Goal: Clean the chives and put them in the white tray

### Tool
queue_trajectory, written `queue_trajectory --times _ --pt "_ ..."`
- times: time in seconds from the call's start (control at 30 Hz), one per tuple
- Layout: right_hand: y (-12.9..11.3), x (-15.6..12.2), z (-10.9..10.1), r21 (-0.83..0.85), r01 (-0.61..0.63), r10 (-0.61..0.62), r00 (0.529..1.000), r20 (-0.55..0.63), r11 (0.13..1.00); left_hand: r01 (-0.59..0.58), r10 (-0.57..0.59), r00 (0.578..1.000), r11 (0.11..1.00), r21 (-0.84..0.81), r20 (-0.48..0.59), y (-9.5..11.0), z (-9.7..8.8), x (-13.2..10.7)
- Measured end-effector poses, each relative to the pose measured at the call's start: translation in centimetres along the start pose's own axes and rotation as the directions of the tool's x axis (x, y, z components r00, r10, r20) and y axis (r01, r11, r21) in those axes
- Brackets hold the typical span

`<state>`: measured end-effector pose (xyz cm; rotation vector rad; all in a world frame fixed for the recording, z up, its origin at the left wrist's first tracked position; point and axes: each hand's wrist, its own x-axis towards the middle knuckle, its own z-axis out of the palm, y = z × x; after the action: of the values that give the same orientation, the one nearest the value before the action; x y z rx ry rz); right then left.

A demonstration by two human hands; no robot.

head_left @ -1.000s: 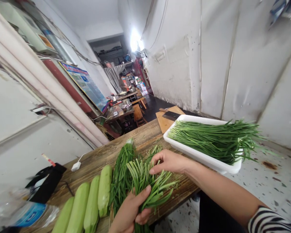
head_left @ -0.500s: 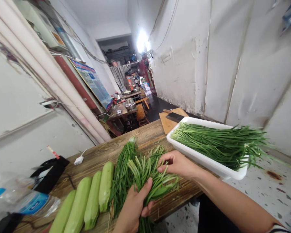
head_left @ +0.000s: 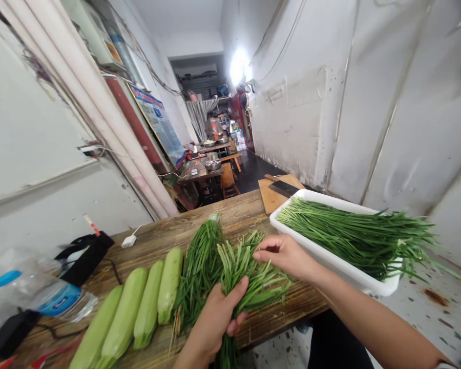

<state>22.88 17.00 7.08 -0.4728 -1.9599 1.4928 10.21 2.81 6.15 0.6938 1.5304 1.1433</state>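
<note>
My left hand (head_left: 222,313) is wrapped round a bunch of garlic chives (head_left: 236,264), its pale cut ends fanning up and its leaves hanging below the fist. Beside those stalks, my right hand (head_left: 282,254) is closed in a pinch; what sits between its fingertips is too small to make out. A tied bundle of garlic chives (head_left: 202,256) lies on the wooden table just left of the held bunch. Loose stalks and trimmings lie under and behind my hands. To the right stands a white plastic tub (head_left: 330,266) heaped with more garlic chives (head_left: 353,236).
Several pale green zucchini (head_left: 125,312) lie in a row at left. Beyond them are a water bottle (head_left: 49,294), a black box (head_left: 86,256) and a white plug (head_left: 129,241). A cleaver (head_left: 284,188) rests on a cutting board (head_left: 271,200). A person (head_left: 214,128) stands far back.
The view has shifted slightly, so the scene sits a little further right. My left hand keeps its hold on the garlic chives; my right fingertips have drawn closer together.
</note>
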Motion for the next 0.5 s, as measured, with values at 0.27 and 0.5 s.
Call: queue_trajectory --times 0.27,0.5 --pt "-0.6 -0.3 -0.3 -0.373 0.224 -0.212 0.975 0.075 0.901 0.013 -0.013 0.997 1.000 -0.004 0.074 -0.4 -0.2 0.0" --pt "-1.2 -0.2 -0.9 -0.340 0.318 -0.248 0.940 0.235 0.885 0.064 -0.060 0.992 0.997 -0.039 0.108 -1.2 -0.3 0.3"
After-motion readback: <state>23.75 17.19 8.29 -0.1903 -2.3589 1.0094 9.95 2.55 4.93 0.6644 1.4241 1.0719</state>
